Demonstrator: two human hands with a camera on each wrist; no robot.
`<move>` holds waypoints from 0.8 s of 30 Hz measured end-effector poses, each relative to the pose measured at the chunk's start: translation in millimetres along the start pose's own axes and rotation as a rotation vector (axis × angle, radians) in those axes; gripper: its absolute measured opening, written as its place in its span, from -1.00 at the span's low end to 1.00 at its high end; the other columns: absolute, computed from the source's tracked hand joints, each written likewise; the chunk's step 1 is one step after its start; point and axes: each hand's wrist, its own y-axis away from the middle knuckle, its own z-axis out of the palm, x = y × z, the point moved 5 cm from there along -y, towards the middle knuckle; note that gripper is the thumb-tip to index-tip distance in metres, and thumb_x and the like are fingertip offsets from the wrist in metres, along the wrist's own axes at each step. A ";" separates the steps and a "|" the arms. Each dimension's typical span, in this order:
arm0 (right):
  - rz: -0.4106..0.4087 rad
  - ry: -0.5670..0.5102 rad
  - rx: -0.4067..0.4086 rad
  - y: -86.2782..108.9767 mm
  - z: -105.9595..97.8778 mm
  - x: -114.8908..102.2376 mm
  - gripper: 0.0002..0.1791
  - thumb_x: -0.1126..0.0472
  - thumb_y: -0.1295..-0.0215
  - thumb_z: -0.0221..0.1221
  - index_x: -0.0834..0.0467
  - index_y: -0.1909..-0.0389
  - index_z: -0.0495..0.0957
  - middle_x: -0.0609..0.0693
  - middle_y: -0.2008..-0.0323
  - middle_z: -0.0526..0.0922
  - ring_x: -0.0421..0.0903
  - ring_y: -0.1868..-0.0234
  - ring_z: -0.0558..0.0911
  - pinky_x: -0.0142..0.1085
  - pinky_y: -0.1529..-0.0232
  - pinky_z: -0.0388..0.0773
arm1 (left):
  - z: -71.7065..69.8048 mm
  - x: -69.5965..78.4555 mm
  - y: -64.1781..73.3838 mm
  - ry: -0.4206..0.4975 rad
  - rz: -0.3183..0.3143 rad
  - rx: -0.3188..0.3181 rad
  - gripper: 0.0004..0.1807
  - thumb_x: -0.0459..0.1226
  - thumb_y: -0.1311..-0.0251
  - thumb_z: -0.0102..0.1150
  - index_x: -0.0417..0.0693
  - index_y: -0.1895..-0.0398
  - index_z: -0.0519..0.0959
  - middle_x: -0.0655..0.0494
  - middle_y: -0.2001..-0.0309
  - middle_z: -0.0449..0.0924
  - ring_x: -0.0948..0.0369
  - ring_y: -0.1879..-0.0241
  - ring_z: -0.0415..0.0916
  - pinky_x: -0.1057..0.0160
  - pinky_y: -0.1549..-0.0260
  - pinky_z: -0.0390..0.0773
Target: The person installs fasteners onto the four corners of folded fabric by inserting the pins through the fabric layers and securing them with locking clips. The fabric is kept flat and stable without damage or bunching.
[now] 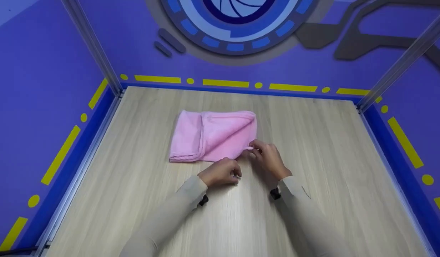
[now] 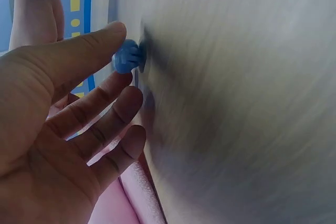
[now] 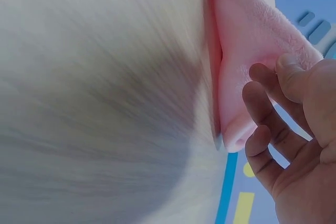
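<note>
A folded pink plush cloth (image 1: 225, 134) lies on the wooden table, its right part turned over in a slanting fold. My right hand (image 1: 268, 157) pinches a small bit of the cloth's near right corner between thumb and index finger. In the right wrist view, the raised pink cloth (image 3: 247, 40) hangs from the fingertips, with the other fingers loosely bent. My left hand (image 1: 221, 172) is just in front of the cloth's near edge. Between its thumb and index fingertip is a small glossy blue round piece (image 2: 126, 56), close to the tabletop; its exact kind is unclear.
The light wooden tabletop (image 1: 134, 185) is bounded by purple-blue panels (image 1: 45, 89) at left, back and right. Metal posts (image 1: 95, 46) stand at the back corners. A dark wrist device (image 1: 275, 193) shows beneath the right sleeve.
</note>
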 end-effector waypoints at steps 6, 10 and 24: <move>0.005 -0.010 -0.004 1.4 1.0 1.4 -0.98 0.29 -0.39 0.30 0.14 0.25 0.64 -0.03 0.36 0.75 -0.15 0.45 0.61 -0.14 0.38 0.62 | 0.7 -0.8 1.2 -0.014 0.025 0.011 -0.84 -0.41 -0.09 0.42 -0.14 0.23 0.79 0.09 0.31 0.78 0.15 0.27 0.69 0.27 0.02 0.57; 0.015 -0.017 -0.010 1.9 0.8 1.2 -0.94 0.23 -0.43 0.28 0.14 0.24 0.63 -0.04 0.35 0.76 -0.13 0.44 0.64 -0.15 0.37 0.64 | -4.2 -1.5 0.6 0.066 0.043 0.056 -0.84 -0.44 -0.17 0.39 -0.22 0.18 0.78 0.01 0.24 0.79 0.12 0.24 0.70 0.28 0.10 0.65; 0.054 -0.011 -0.015 3.4 -0.8 -0.2 -0.87 0.39 -0.35 0.29 0.08 0.22 0.64 -0.02 0.33 0.75 -0.14 0.43 0.61 -0.17 0.38 0.61 | -38.4 -0.6 -2.3 0.173 0.075 0.407 -0.79 -0.45 -0.22 0.35 -0.26 0.08 0.75 -0.08 0.18 0.74 0.08 0.17 0.69 0.29 0.07 0.68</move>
